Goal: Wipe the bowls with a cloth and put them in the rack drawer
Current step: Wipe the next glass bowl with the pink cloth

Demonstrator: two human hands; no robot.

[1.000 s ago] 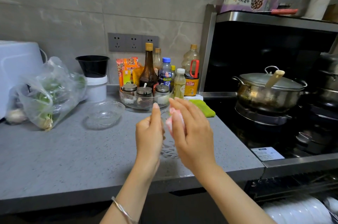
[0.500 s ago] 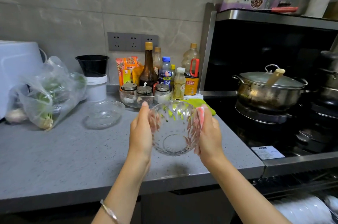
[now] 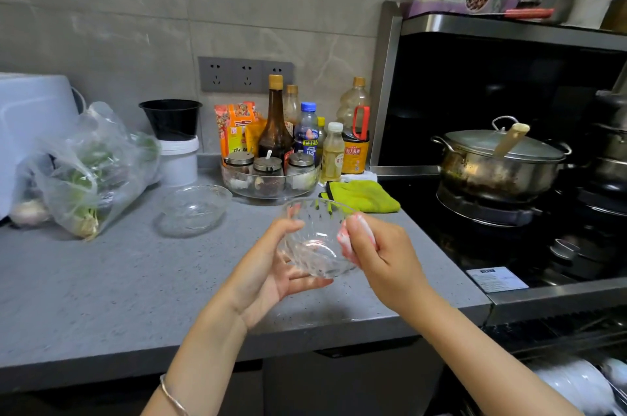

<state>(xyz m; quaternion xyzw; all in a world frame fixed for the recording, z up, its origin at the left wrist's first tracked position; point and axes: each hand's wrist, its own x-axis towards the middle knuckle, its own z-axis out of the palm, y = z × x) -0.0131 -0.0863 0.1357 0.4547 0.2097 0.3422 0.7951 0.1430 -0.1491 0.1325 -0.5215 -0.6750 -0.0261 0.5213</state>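
Note:
A clear cut-glass bowl [image 3: 314, 239] is held above the grey counter [image 3: 101, 297], tilted with its opening facing up and away. My left hand [image 3: 268, 266] cradles it from below, thumb on the near rim and fingers under the base. My right hand [image 3: 376, 252] grips a pink and white cloth [image 3: 353, 235] against the bowl's right side. A second clear glass bowl [image 3: 193, 210] sits on the counter further back to the left. At the bottom right the rack drawer [image 3: 576, 385] shows white dishes inside.
A round glass tray with spice jars [image 3: 269, 178] and several bottles stand at the back. A green cloth [image 3: 363, 196] lies beside the stove. A lidded steel pot [image 3: 498, 164] sits on the hob. A plastic bag of greens [image 3: 88, 171] lies at left.
The bowl has tipped from facing me to opening upward and sunk lower. My left hand slid from its side to beneath it. My right hand with the cloth moved onto the right rim.

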